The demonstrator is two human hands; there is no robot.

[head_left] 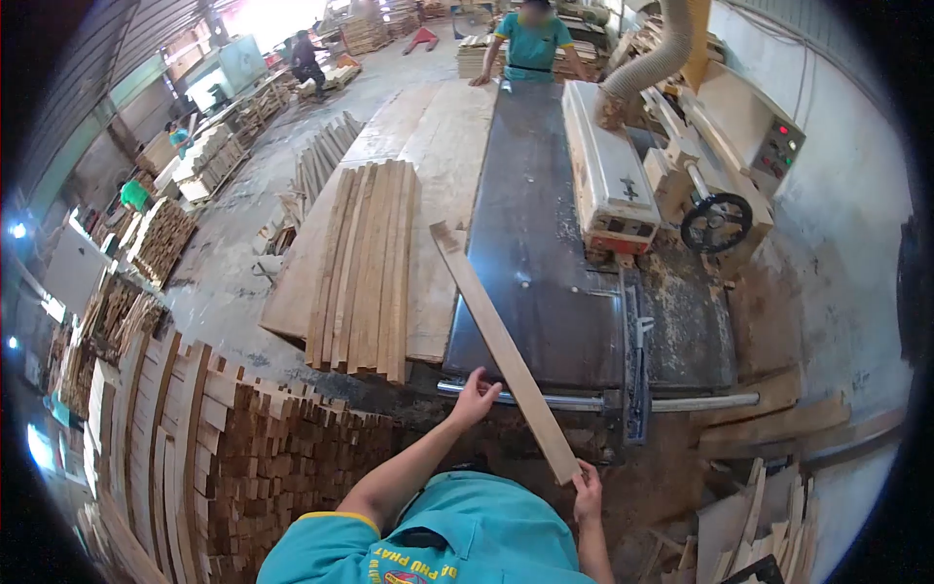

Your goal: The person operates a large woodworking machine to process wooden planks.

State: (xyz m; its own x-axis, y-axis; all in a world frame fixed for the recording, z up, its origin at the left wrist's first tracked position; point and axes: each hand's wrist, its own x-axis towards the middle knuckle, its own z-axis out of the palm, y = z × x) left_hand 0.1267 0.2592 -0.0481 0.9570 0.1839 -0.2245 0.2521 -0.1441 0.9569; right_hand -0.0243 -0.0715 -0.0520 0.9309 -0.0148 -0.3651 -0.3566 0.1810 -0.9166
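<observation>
A long wooden plank (508,352) slants across the front of the dark metal machine table (530,185). Its near end is gripped by my right hand (587,493), close to my body. The far end reaches over the edge between the metal surface and the pale wooden tabletop (438,127). My left hand (475,397) is just left of the plank, apart from it, with its fingers spread and nothing in them. Beyond that hand, a row of wooden strips (365,268) lies side by side on the tabletop.
A metal rail (715,401) runs along the machine's front. To the right stand the saw housing (608,175), a black handwheel (717,223) and a hose (662,63). Stacked lumber (282,467) is at my left. A co-worker (533,44) stands at the far end.
</observation>
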